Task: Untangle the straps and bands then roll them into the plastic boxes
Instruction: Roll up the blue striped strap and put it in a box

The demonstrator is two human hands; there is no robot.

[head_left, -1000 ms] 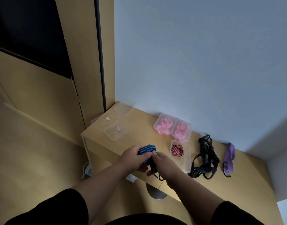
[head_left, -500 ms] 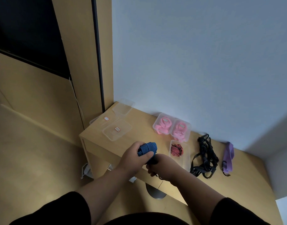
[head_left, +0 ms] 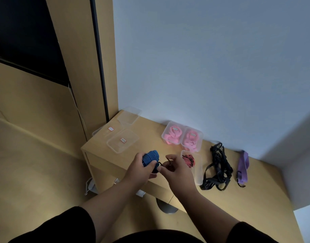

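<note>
A rolled blue-and-black striped band [head_left: 150,159] sits in my left hand [head_left: 139,168], held above the desk's front edge. My right hand [head_left: 177,170] pinches the band's dark loose end just right of the roll. A clear box [head_left: 198,174] beside my right hand holds a rolled red-and-black striped band [head_left: 189,160]. Two clear boxes at the wall hold pink bands [head_left: 171,135] [head_left: 192,141]. A tangle of black straps [head_left: 217,167] lies on the desk to the right, with a purple band [head_left: 242,168] beyond it.
The wooden desk [head_left: 150,142] meets a white wall behind and a wooden panel at its left end. Several clear lids or shallow boxes [head_left: 122,141] [head_left: 128,116] lie at the desk's left corner. The floor lies below on the left.
My hands have come slightly apart: the right hand has drawn the band's dark end out to the right, while the left hand keeps the blue roll.
</note>
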